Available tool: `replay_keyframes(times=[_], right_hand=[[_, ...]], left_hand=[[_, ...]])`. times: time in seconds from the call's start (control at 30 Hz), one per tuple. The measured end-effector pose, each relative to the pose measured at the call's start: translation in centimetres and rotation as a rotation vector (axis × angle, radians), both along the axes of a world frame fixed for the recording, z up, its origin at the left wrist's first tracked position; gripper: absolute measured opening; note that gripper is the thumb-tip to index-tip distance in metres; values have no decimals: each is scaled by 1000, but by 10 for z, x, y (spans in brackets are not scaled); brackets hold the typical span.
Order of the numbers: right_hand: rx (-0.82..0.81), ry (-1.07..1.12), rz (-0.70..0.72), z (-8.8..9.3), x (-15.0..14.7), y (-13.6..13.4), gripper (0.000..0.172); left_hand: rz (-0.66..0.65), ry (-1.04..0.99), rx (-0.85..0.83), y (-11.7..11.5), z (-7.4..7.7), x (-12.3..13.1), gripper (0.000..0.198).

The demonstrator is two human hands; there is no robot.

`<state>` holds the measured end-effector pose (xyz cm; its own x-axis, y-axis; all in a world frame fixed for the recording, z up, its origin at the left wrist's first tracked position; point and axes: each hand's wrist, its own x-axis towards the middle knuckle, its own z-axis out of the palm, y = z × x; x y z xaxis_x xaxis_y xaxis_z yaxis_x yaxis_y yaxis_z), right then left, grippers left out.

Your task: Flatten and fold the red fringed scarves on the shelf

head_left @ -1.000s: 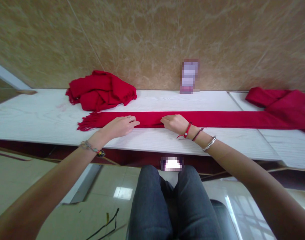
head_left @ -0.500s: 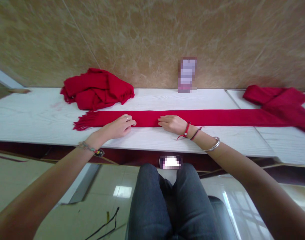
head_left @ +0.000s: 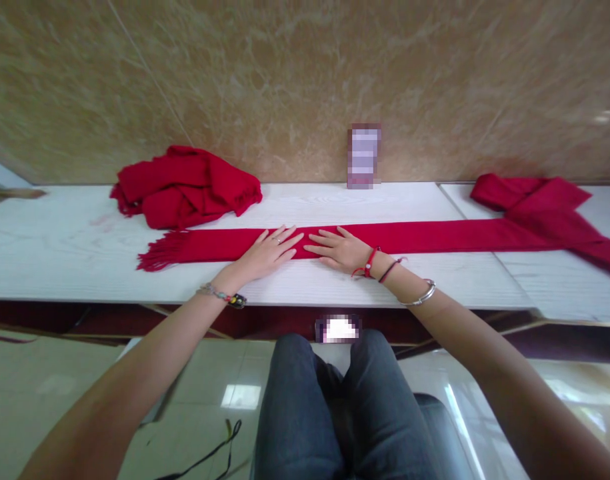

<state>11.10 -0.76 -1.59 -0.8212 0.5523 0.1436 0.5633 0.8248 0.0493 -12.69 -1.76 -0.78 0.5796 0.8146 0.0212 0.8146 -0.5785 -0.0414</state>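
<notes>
A long red scarf (head_left: 425, 236) lies in a narrow flat strip along the white tabletop (head_left: 75, 267). Its fringed end points left, and the right end is loosely folded and crossed over itself. My left hand (head_left: 269, 255) rests flat on the strip with fingers spread, a ring on one finger. Close beside it, my right hand (head_left: 342, 249) also lies palm down on the scarf, fingers spread and pointing left. The fingertips of the two hands nearly meet, with a small gap of red cloth between them.
Behind my left hand sits a crumpled red fringed cloth (head_left: 185, 190). A blurred-out upright object (head_left: 363, 157) stands by the brown marbled wall (head_left: 285, 80). Another blurred object (head_left: 337, 328) is on the shelf under the tabletop, above my knees (head_left: 329, 373).
My left hand has slid right along the scarf toward my right hand. The fingers of both hands, bent or close together before, are now spread flat. The view has shifted slightly.
</notes>
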Motion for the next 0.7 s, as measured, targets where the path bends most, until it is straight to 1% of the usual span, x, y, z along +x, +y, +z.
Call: replay_keyframes(times=[0.1,0.17,0.2,0.27,0.33,0.43,0.5,0.57,0.67,0.7], right_hand=[[-5,-13,-56,-1,22,-2,49],[-23,-10,-111,-1,50,0,49],[-39,-8,-148,-1,70,2,48],[-63,-17,-248,2,118,8,47],[-56,-36,-403,7,175,15,47],[-60,-60,-571,20,259,24,45],[-43,-43,-625,30,303,31,44],[-7,-20,-632,35,331,38,35],[85,43,-603,34,349,49,9],[146,84,-589,32,351,52,8]], left_hand=[[21,30,-47,0,1,0,49],[32,38,-78,2,4,-1,49],[41,45,-100,3,6,-1,49],[68,59,-152,6,12,-1,50],[81,80,-201,11,19,1,50],[82,110,-218,20,31,14,47],[53,85,-160,27,38,34,47],[-22,20,-81,33,40,64,50],[-171,-53,-57,39,33,118,52],[-207,-57,-74,40,30,134,52]])
